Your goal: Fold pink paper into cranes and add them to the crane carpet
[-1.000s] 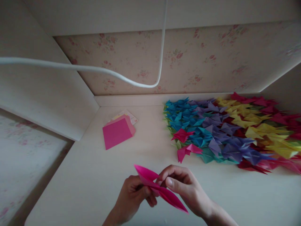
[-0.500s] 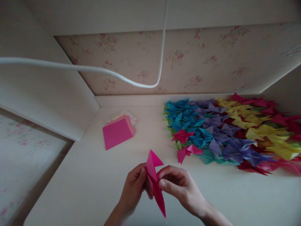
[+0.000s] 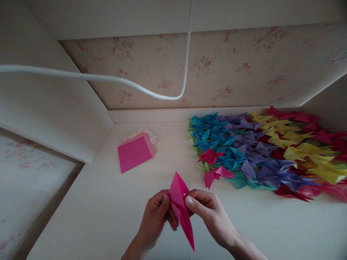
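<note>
A long, pointed fold of bright pink paper [image 3: 181, 209] stands nearly upright between both hands, just above the pale desk [image 3: 108, 202]. My left hand [image 3: 157, 216] pinches its left side with thumb and fingers closed. My right hand [image 3: 208, 213] pinches the right side, thumb on the paper's face. One tip points up and away, the other down toward me.
A stack of pink paper squares [image 3: 135, 151] lies at the back left. A wide spread of folded paper cranes [image 3: 260, 151] in blue, purple, yellow and red covers the back right; two pink cranes [image 3: 214, 166] lie at its near edge. A white cable [image 3: 162, 96] hangs overhead.
The pink fold has turned from lying slantwise across my hands to standing nearly upright. Both hands kept their hold and shifted slightly up.
</note>
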### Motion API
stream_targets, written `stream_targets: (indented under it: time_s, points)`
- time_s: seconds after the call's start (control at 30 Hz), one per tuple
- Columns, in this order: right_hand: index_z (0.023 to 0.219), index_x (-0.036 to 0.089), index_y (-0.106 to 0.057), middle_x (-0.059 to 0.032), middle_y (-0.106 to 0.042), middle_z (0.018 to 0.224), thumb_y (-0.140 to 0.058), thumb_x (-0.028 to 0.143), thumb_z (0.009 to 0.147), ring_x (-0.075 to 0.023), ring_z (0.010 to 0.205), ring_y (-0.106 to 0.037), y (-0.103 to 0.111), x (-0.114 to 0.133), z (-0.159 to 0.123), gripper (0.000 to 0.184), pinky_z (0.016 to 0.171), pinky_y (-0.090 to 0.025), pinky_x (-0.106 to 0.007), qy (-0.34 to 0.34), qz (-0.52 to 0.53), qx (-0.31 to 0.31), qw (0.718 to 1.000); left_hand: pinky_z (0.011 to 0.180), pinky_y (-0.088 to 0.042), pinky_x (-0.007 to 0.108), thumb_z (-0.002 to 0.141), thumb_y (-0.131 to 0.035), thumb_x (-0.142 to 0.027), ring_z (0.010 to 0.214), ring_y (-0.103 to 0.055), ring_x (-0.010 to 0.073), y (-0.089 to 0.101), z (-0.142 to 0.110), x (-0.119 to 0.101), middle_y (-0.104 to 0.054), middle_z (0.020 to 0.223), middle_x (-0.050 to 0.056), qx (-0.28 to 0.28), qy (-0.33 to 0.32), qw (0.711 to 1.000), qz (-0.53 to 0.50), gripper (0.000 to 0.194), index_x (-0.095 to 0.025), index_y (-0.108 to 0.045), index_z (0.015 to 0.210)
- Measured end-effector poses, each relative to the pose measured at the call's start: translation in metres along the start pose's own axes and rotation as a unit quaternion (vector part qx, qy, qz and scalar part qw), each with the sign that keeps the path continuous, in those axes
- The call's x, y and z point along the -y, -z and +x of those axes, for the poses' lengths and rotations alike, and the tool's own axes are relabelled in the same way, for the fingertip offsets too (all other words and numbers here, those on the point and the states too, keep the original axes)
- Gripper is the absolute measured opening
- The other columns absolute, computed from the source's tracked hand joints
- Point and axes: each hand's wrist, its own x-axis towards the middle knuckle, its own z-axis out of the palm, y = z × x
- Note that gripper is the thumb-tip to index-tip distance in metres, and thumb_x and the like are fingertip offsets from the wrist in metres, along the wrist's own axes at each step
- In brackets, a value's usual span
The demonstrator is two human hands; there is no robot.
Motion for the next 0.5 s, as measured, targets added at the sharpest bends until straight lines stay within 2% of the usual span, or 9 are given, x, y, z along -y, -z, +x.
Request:
stream_targets:
  time_s: [0.17,0.33,0.4,0.5]
  points:
    - [0.077,0.014,-0.071,-0.0045,-0.069,0.069,-0.064,0.047,0.089,-0.0152,0.063,-0.063,0.001,-0.002,-0.001,0.036,0.061,-0.05,-0.025,0.022,-0.051,-0.026,0.998,0.038,-0.037,0.016,0.086,-0.059,-0.058,0.036,-0.052,0.0091,0.002,0.0,0.002,-0.06,0.044,-0.001,-0.017,-0.004,1.0,-0.003,0.046,-0.013,-0.065,0.083]
    - [0.105,0.02,-0.064,-0.0036,-0.071,0.078,-0.064,0.035,0.09,-0.0179,0.07,-0.068,0.008,-0.003,-0.005,0.022,0.061,-0.052,-0.026,0.087,-0.205,-0.094,0.97,0.043,-0.043,0.018,0.082,-0.064,-0.059,0.041,-0.055,0.0095,0.006,0.001,-0.001,-0.062,0.048,-0.001,-0.04,-0.001,0.999,0.008,0.046,-0.013,-0.069,0.085]
    - [0.116,0.024,-0.059,-0.0052,-0.072,0.094,-0.063,0.027,0.089,-0.0191,0.079,-0.07,0.011,-0.001,-0.006,0.028,0.066,-0.055,-0.028,0.118,-0.265,-0.1,0.952,0.044,-0.046,0.018,0.082,-0.065,-0.058,0.043,-0.056,0.0099,0.007,0.002,-0.003,-0.064,0.05,0.001,-0.053,0.004,0.998,0.026,0.047,-0.012,-0.071,0.088]
    - [0.127,0.027,-0.053,-0.0067,-0.066,0.117,-0.065,0.017,0.082,-0.0209,0.095,-0.068,0.013,0.002,-0.005,0.047,0.077,-0.059,-0.033,0.148,-0.323,-0.094,0.93,0.048,-0.05,0.021,0.082,-0.066,-0.056,0.049,-0.061,0.0123,0.007,0.004,-0.007,-0.068,0.056,0.003,-0.057,0.0,0.997,0.058,0.048,-0.011,-0.073,0.096]
